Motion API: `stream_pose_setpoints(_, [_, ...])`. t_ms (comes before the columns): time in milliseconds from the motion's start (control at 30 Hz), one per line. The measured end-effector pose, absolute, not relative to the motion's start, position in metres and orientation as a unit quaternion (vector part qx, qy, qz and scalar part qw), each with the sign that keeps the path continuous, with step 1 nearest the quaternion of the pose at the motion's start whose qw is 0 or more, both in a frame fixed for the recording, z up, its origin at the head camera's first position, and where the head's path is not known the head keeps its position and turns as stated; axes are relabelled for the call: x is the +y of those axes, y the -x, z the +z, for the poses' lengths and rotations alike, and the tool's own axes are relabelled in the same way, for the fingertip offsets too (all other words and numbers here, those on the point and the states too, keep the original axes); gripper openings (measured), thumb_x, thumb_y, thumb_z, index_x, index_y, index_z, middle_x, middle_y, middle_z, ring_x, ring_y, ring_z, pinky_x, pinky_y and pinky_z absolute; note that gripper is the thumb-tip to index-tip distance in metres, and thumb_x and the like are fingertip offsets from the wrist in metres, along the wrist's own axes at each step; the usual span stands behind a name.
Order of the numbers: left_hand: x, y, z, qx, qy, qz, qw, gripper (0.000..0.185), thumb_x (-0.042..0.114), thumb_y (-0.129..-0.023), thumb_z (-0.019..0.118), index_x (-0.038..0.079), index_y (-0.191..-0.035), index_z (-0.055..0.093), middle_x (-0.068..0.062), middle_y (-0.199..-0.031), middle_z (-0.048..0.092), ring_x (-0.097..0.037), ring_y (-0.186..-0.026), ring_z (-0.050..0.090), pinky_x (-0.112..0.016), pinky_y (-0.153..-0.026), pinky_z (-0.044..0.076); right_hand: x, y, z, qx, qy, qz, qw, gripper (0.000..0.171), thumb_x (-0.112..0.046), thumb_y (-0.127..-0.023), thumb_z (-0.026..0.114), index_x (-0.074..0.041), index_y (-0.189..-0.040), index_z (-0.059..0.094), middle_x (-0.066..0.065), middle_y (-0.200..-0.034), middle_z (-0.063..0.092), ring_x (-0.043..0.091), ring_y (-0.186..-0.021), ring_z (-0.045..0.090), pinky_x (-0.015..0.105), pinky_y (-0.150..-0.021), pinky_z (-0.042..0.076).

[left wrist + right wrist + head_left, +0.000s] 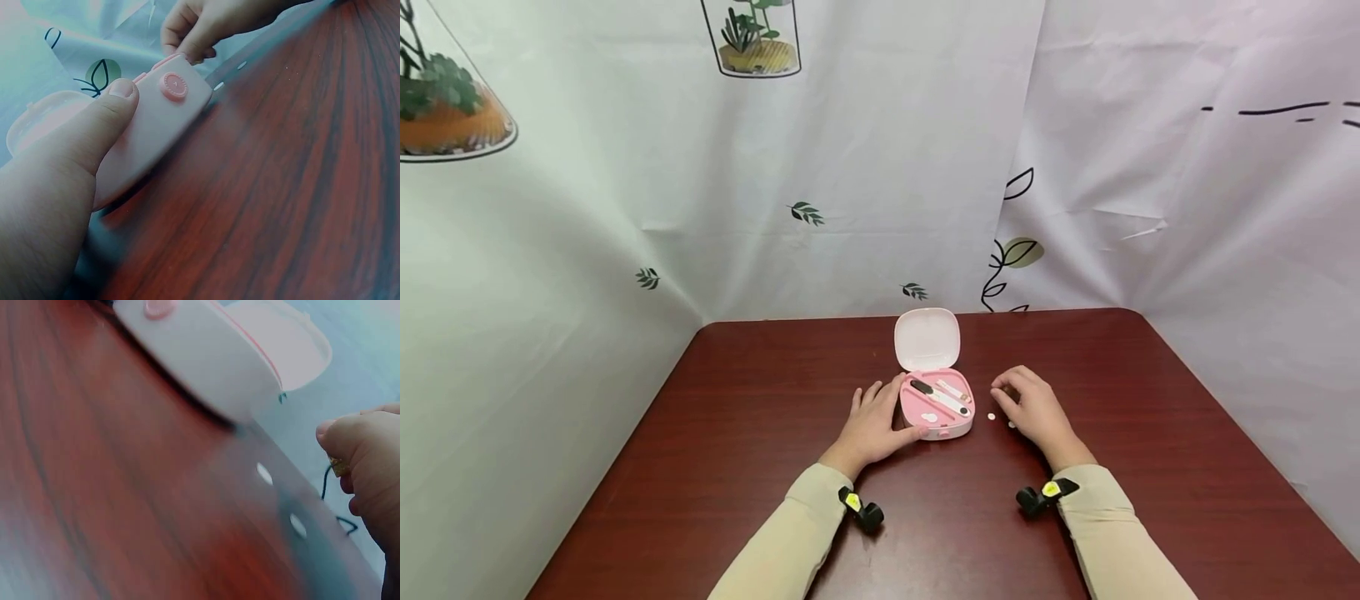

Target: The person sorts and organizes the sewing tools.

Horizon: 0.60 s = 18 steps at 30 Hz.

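A small pink-and-white box [937, 432] stands on the table with its white hinged lid [927, 340] raised at the back. My left hand [872, 423] holds its left side, the thumb [115, 112] against the front wall beside a round pink button catch [174, 86]. In the box's pink tray lie a slim black-and-white tool [940, 397], a white strip with a gold-coloured end [953, 390] and a small white piece [928, 417]. To the right of the box, my right hand [1036, 410] pinches a small gold-coloured piece [339, 466], mostly hidden by the fingers.
Two small white discs [264, 473] [298, 525] lie on the dark red wooden table [760, 392], between the box and my right hand. White patterned cloth [850, 167] hangs behind the table and along both its sides.
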<state>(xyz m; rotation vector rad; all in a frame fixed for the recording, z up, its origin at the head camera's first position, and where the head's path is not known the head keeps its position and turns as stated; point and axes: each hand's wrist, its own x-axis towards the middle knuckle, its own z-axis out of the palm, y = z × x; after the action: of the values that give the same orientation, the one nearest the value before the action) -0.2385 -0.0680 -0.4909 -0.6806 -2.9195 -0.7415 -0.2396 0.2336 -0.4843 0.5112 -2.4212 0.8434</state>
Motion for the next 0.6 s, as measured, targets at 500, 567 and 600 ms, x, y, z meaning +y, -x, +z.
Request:
stream_pose_setpoints(500, [-0.069, 0.241, -0.495, -0.949, 0.218, -0.225, 0.027, 0.104, 0.079, -0.083, 0.056, 0.02, -0.162, 0.021, -0.001, -0.161, 0.037, -0.036, -0.147, 0.031, -0.063, -0.119, 0.012, 0.176, 0.244, -0.472, -0.874, -0.213, 0.354, 0.257, 0.009, -0.004, -0.085, 0.078, -0.009, -0.087, 0.071, 0.002, -0.093, 0.065, 0.017, -0.082, 0.059, 0.035, -0.072, 0.051])
stream_pose_setpoints(567, [-0.069, 0.241, -0.495, -0.949, 0.219, -0.225, 0.027, 0.104, 0.078, -0.083, 0.056, 0.02, -0.162, 0.022, -0.001, -0.161, 0.037, -0.036, -0.147, 0.031, -0.063, -0.118, 0.012, 0.173, 0.244, -0.472, -0.881, -0.203, 0.349, 0.245, 0.008, -0.006, -0.085, 0.078, -0.009, -0.086, 0.071, 0.002, -0.092, 0.065, 0.018, -0.083, 0.059, 0.036, -0.074, 0.051])
stream_pose_setpoints(600, [-0.069, 0.241, -0.495, -0.949, 0.22, -0.225, 0.027, 0.104, 0.078, -0.084, 0.056, 0.02, -0.162, 0.022, -0.001, -0.162, 0.036, -0.036, -0.147, 0.031, -0.063, -0.118, 0.012, 0.171, 0.245, -0.472, -0.884, -0.198, 0.348, 0.242, 0.008, -0.006, -0.086, 0.078, -0.009, -0.086, 0.071, 0.002, -0.092, 0.065, 0.018, -0.084, 0.058, 0.037, -0.074, 0.051])
